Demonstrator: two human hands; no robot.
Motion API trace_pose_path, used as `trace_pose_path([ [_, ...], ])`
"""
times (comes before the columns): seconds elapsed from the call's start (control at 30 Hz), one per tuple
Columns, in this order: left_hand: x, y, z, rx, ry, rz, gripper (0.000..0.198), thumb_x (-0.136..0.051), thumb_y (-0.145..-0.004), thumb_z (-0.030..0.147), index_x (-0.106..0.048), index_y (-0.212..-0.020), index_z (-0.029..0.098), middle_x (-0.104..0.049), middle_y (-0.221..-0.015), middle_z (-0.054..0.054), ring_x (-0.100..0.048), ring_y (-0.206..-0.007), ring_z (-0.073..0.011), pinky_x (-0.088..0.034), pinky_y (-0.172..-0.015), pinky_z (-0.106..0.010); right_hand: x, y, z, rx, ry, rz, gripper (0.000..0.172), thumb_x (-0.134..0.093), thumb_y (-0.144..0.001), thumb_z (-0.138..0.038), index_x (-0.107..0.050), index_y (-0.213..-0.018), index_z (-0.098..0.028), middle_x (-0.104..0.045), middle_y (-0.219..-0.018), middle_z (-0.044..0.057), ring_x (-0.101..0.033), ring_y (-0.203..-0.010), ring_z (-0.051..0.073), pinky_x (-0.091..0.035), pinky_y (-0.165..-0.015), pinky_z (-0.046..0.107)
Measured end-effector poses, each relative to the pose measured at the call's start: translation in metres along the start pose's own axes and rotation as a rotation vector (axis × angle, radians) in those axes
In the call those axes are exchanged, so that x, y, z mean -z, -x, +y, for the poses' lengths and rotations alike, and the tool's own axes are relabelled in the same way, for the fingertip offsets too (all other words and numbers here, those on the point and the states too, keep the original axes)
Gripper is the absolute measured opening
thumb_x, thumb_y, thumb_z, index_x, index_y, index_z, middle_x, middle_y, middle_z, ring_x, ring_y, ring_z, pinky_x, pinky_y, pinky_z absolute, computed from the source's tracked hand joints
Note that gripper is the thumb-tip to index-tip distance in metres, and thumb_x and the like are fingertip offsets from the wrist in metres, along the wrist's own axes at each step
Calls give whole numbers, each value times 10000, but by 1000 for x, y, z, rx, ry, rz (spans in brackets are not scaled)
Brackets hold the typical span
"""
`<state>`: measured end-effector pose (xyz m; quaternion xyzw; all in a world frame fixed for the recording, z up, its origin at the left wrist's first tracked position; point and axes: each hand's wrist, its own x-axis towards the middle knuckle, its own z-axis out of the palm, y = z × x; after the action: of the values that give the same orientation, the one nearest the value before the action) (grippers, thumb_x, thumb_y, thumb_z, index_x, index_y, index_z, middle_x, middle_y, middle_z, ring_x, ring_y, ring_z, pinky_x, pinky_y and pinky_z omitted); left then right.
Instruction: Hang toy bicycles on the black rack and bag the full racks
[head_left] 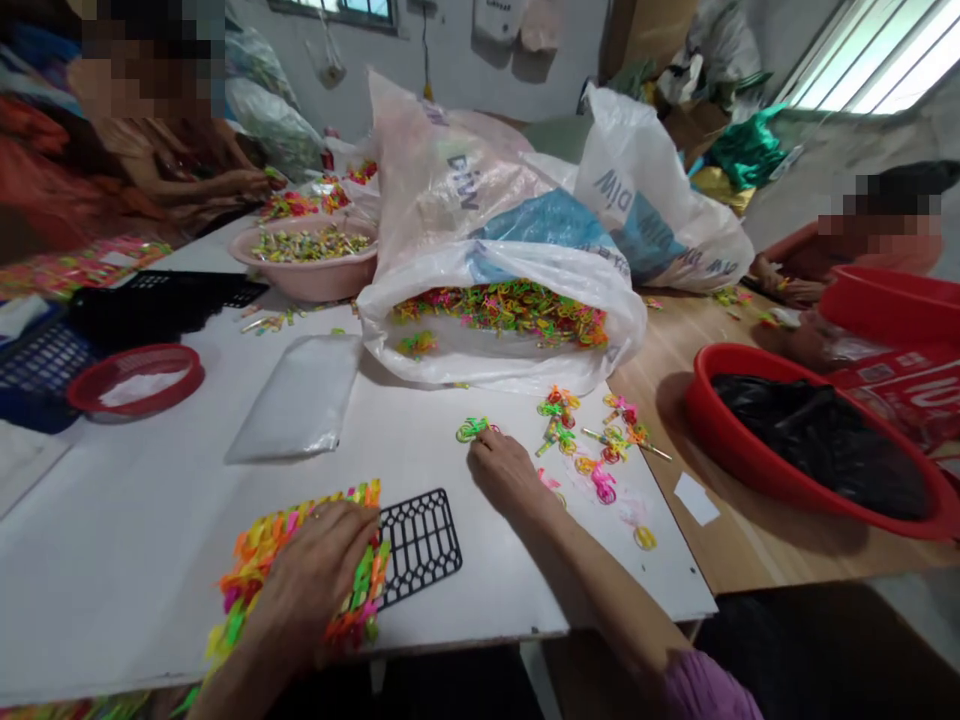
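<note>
My left hand lies over a long bunch of neon plastic pieces in orange, pink, yellow and green, and its fingers grip the bunch. Just right of it, a black plastic grid frame lies flat on the white board table. My right hand rests on the board, its fingertips at a small green-and-yellow plastic piece. Whether they grip it is hard to see. Several loose neon pieces are scattered beyond that hand.
A large plastic sack of neon pieces lies at the far side, next to a pink basin. A red basin lined with black plastic stands on the wooden table at right. Co-workers sit across the tables.
</note>
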<state>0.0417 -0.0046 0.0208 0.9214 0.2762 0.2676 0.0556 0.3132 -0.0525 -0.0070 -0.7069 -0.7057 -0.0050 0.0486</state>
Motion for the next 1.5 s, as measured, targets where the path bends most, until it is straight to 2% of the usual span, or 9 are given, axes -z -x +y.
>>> trace_pose_path([
  [0.1, -1, -7, -1, 101, -2, -87, 224, -389, -911, 323, -588, -894, 222, -647, -886, -22, -593, -876, -182, -435, -826, -322, 0, 25, -5, -91, -47, -7, 209, -393, -906, -173, -576, -1005, -194, -580, -1024, 62, -528, -909, 164, -381, -780, 264],
  [0.27, 1, -14, 2, 134, -16, -125, 224, -394, -907, 332, -570, -843, 210, -621, -850, -30, -571, -830, -186, -430, -774, -320, 6, 11, -13, -390, -60, -57, 185, -468, -866, -254, -593, -945, -142, -607, -952, 108, -557, -885, 211, -396, -702, 284],
  [0.4, 5, -12, 6, 157, -5, -131, 196, -394, -908, 293, -554, -840, 202, -603, -826, -27, -554, -825, -177, -420, -788, -315, 6, 4, -26, -486, -402, -31, 133, -524, -808, -271, -602, -848, -170, -634, -821, 55, -569, -737, 166, -375, -629, 251],
  [0.6, 5, -10, 2, 173, 2, -161, 164, -414, -894, 254, -558, -846, 192, -597, -841, -35, -546, -858, -179, -422, -805, -323, 8, 17, -53, -379, -1119, 40, 181, -620, -674, -302, -557, -781, -169, -486, -581, -65, -439, -532, 89, -324, -514, 193],
  [0.73, 10, -15, 8, 189, 4, -158, 171, -434, -890, 269, -579, -895, 178, -597, -883, -46, -542, -882, -183, -429, -824, -331, 16, 20, -78, -276, -1373, -6, 176, -602, -678, -321, -523, -702, -165, -445, -566, -67, -399, -515, 78, -315, -497, 189],
  [0.97, 20, -25, 24, 198, 149, -22, 155, -516, -850, 267, -604, -946, 183, -607, -928, -42, -558, -918, -172, -438, -846, -319, 1, 15, -100, -311, -940, -68, 76, -587, -724, -238, -574, -698, -167, -575, -655, -17, -502, -608, 106, -340, -575, 207],
  [1.17, 24, -35, 41, 277, 227, -69, 130, -569, -819, 309, -604, -799, 186, -618, -823, -13, -569, -808, -154, -430, -762, -305, 22, 11, -107, -249, -516, -75, 149, -529, -812, -305, -576, -877, -179, -628, -826, 52, -564, -712, 160, -312, -589, 242],
  [1.4, 7, -31, 58, 499, 110, 49, 150, -556, -808, 310, -576, -732, 182, -613, -699, 5, -569, -682, -142, -412, -652, -278, 28, 12, -114, -284, -417, -126, 233, -485, -861, -394, -558, -943, -189, -653, -837, 78, -603, -728, 201, -314, -582, 262],
  [1.5, 7, -27, 58, 516, 73, 65, 172, -546, -817, 331, -577, -736, 182, -613, -701, 1, -567, -671, -145, -413, -647, -282, 21, 12, -116, -302, -422, -134, 234, -490, -858, -391, -557, -963, -192, -656, -843, 75, -607, -731, 201, -317, -576, 260],
])
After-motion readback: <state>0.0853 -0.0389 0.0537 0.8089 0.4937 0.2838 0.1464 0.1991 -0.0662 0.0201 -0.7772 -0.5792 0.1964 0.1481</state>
